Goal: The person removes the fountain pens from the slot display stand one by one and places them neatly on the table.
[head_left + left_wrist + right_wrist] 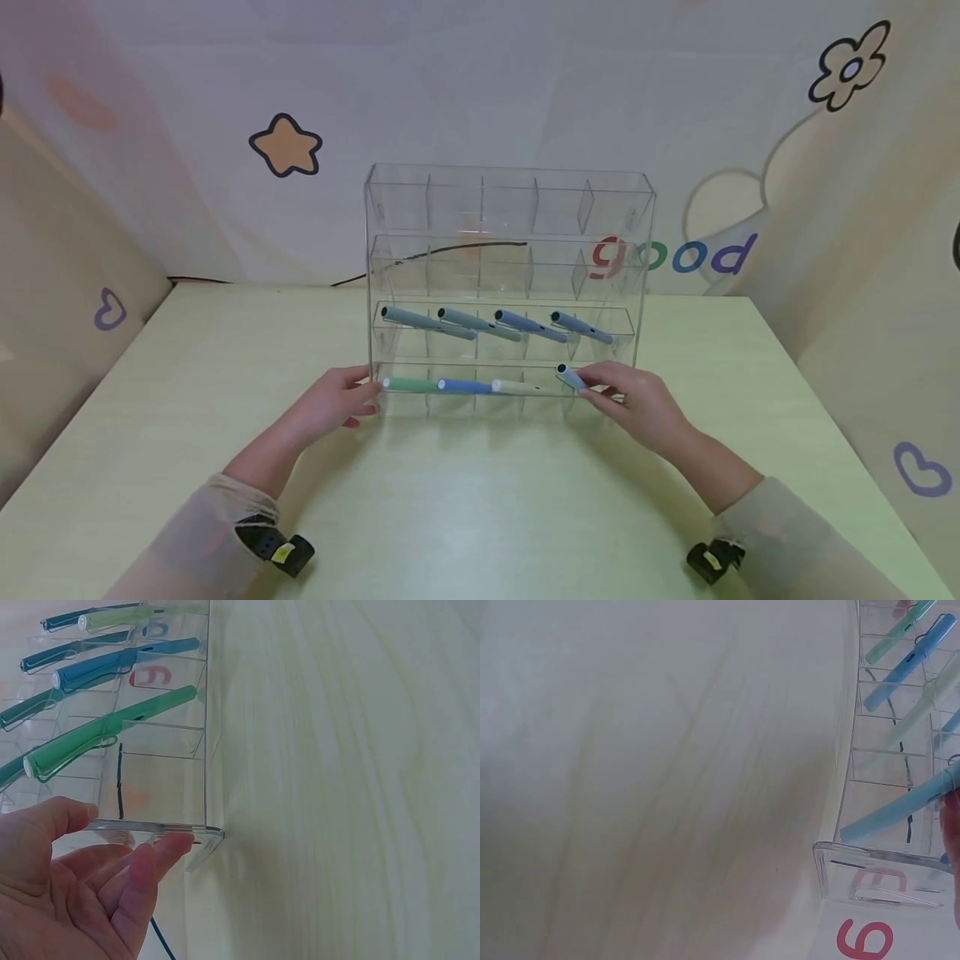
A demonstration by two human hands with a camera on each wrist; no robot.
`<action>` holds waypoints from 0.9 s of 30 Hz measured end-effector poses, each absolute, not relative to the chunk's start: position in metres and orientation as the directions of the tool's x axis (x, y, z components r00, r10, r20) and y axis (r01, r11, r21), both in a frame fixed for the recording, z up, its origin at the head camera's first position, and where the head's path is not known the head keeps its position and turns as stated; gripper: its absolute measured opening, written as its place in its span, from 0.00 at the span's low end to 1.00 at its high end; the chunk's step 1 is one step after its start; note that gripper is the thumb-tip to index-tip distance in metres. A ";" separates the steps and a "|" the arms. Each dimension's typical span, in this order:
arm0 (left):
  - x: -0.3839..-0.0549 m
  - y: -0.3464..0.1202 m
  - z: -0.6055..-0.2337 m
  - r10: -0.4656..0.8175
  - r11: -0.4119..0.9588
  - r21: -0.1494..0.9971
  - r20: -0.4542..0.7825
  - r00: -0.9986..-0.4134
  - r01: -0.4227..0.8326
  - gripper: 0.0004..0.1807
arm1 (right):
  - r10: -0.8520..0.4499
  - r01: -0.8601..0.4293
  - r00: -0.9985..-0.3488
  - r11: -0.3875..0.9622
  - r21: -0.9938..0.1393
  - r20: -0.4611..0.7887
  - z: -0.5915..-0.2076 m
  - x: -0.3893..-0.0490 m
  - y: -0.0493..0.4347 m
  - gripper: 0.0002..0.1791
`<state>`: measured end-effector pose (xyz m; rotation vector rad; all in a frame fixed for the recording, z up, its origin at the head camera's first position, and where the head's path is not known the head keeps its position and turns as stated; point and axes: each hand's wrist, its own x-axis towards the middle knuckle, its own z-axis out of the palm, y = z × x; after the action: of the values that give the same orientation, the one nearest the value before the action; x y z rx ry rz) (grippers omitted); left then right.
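Observation:
A clear acrylic pen rack (510, 169) with tiers of small compartments stands on the table. My left hand (337, 400) holds the rack's left side panel, its thumb and fingers on either side of the edge in the left wrist view. A light blue pen (571, 378) is pinched by my right hand (637, 400) at the right end of the bottom tier; the right wrist view shows it slanting over the compartment there. To its left in that tier lie a green pen (408, 385), a blue pen (465, 387) and a cream pen (517, 387).
Several blue-toned pens lean in the tier above, among them a grey-blue pen (420, 320). Two higher tiers of the rack hold no pens. Behind the pale table (465, 508) hangs a printed cloth (480, 92), with more cloth at both sides.

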<state>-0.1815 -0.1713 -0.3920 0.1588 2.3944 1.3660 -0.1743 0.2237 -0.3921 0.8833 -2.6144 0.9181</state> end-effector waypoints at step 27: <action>-0.181 -0.172 -0.391 0.285 0.523 0.848 -0.271 -0.920 -0.088 0.29 | -0.323 -0.557 -0.825 0.602 -0.572 0.463 -0.392 -0.171 0.228 0.13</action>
<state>-0.1812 -0.1716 -0.3911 0.1622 2.3901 1.3608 -0.1706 0.2282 -0.3915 0.7141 -2.5195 1.0572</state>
